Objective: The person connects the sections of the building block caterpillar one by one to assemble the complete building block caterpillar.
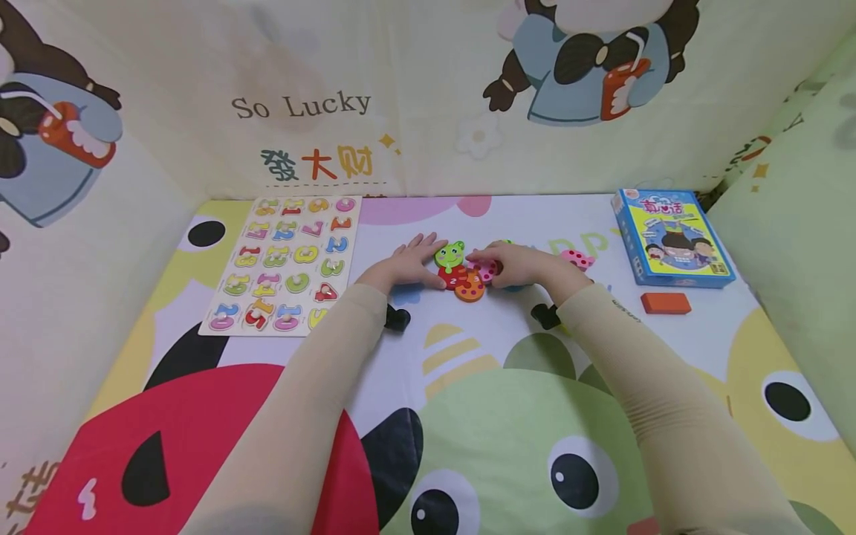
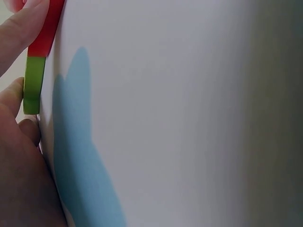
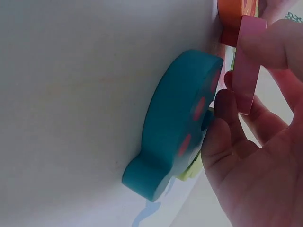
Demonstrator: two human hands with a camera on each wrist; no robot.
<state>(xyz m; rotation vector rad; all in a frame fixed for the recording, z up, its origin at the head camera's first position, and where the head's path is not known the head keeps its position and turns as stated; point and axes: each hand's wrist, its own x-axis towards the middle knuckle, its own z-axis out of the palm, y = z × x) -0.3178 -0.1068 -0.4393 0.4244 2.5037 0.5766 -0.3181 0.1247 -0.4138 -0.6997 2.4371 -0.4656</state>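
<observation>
My left hand [image 1: 409,266] lies with its fingers stretched out at the left of a green caterpillar-head puzzle piece [image 1: 450,255]. Its thumb touches the edge of the red puzzle piece [image 2: 46,35] joined below the head. An orange spotted piece [image 1: 469,286] adjoins the red one. Between thumb and fingers, my right hand [image 1: 518,264] pinches a pink spotted puzzle piece [image 3: 248,66], close beside the orange one. Near those fingers stands a teal piece with red spots [image 3: 182,118], seen in the right wrist view. Part of the pink piece is covered by the right hand.
Left of the hands lies a number puzzle board [image 1: 284,260]. Another pink spotted piece [image 1: 577,258] is beyond the right wrist. A blue and yellow box [image 1: 674,238] sits at the right, with an orange-red block [image 1: 666,303] in front of it.
</observation>
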